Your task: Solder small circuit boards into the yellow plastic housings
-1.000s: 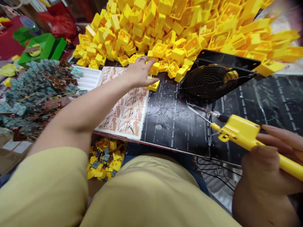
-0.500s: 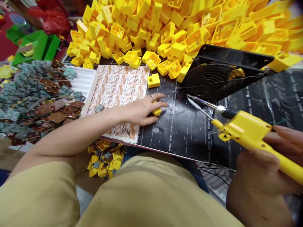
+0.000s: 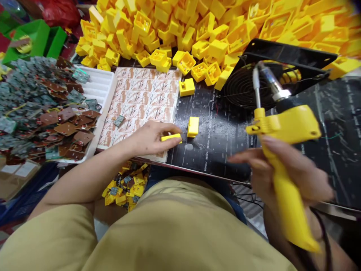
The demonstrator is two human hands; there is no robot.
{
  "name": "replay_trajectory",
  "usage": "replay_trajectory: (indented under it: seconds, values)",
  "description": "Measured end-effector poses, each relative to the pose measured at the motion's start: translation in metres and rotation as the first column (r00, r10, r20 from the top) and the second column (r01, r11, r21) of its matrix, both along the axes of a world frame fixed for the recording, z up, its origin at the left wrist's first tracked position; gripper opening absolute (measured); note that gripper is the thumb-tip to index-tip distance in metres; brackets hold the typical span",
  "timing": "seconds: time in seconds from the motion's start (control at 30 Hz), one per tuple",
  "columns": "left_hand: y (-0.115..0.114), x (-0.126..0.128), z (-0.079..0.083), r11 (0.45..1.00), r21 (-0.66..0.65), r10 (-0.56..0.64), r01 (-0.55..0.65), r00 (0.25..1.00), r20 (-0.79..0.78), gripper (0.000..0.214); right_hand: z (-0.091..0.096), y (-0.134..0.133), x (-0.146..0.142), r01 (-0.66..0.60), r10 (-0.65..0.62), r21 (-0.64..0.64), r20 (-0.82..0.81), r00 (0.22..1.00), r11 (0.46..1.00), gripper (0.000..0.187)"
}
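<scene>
My left hand [image 3: 152, 137] pinches a small yellow plastic piece [image 3: 171, 137] between thumb and fingers, over the right edge of the printed sheet [image 3: 135, 101]. Just right of its fingertips a yellow plastic box [image 3: 193, 127] stands on the black bench top, apart from the hand. My right hand [image 3: 304, 173], smeared by motion, grips the handle of a yellow soldering gun [image 3: 296, 124]. The gun's metal tip and feed tube point up and away, in front of the black fan [image 3: 248, 86]. Another yellow box [image 3: 186, 87] sits farther back, beside the sheet.
A large heap of yellow boxes [image 3: 160, 22] spreads across the back. At left, circuit boards [image 3: 42, 101] pile on a white tray [image 3: 98, 81]; one small board [image 3: 119, 121] lies on the sheet. Below the bench edge are more yellow pieces [image 3: 121, 195]. Green bins [image 3: 34, 41] stand far left.
My left hand has drawn back left, from spread over a yellow box to pinching a yellow piece; a box now stands uncovered. The soldering gun has swung from pointing left to pointing upward.
</scene>
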State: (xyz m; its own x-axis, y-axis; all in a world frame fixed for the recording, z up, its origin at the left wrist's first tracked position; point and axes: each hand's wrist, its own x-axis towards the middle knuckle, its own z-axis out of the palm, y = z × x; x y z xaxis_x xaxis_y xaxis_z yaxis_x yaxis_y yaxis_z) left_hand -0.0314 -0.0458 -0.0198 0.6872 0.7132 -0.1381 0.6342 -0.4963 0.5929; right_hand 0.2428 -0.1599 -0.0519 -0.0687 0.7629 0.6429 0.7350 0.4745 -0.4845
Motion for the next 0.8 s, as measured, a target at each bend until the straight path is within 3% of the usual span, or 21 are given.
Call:
replay_trajectory:
  seconds: [0.07, 0.1, 0.13, 0.2, 0.27, 0.33, 0.43, 0.53, 0.63, 0.8]
  values:
    - [0.006, 0.007, 0.013, 0.991, -0.114, -0.080, 0.067, 0.990, -0.113, 0.047, 0.001, 0.014, -0.011, -0.089, 0.088, 0.028, 0.053, 0.995, 0.996, 0.036]
    - [0.009, 0.009, 0.017, 0.993, -0.092, -0.084, 0.068, 0.977, -0.194, 0.052, 0.001, 0.021, -0.016, -0.127, 0.125, 0.024, 0.076, 0.989, 0.992, 0.034]
    - [0.012, 0.010, 0.019, 0.999, -0.019, -0.039, 0.035, 0.960, -0.279, 0.055, 0.002, 0.028, -0.021, -0.158, 0.156, 0.011, 0.099, 0.983, 0.987, 0.032]
    - [0.015, 0.009, 0.020, 0.967, 0.236, 0.183, -0.094, 0.903, -0.389, 0.063, 0.003, 0.040, -0.028, -0.215, 0.215, -0.014, 0.154, 0.964, 0.977, 0.033]
    - [0.015, 0.003, 0.018, 0.855, 0.472, 0.407, -0.213, 0.840, -0.359, 0.069, 0.005, 0.052, -0.034, -0.260, 0.260, -0.029, 0.218, 0.941, 0.965, 0.035]
    - [0.008, -0.005, 0.015, 0.788, 0.565, 0.469, -0.244, 0.833, -0.294, 0.066, 0.007, 0.065, -0.038, -0.290, 0.290, -0.040, 0.267, 0.919, 0.956, 0.034]
    - [-0.009, -0.009, 0.009, 0.821, 0.556, 0.359, -0.130, 0.875, -0.325, 0.062, 0.006, 0.083, -0.045, -0.315, 0.324, -0.076, 0.298, 0.898, 0.946, 0.032]
    - [-0.023, -0.008, 0.000, 0.833, 0.552, 0.301, -0.035, 0.867, -0.398, 0.059, 0.006, 0.088, -0.046, -0.328, 0.367, -0.172, 0.309, 0.878, 0.929, 0.029]
    - [-0.025, -0.010, -0.008, 0.842, 0.540, 0.237, 0.003, 0.896, -0.376, 0.047, 0.006, 0.070, -0.037, -0.318, 0.374, -0.236, 0.253, 0.892, 0.918, 0.033]
    - [-0.017, -0.011, -0.018, 0.849, 0.528, 0.201, -0.031, 0.943, -0.267, 0.065, -0.002, 0.022, -0.012, -0.178, 0.213, -0.207, 0.160, 0.964, 0.962, 0.041]
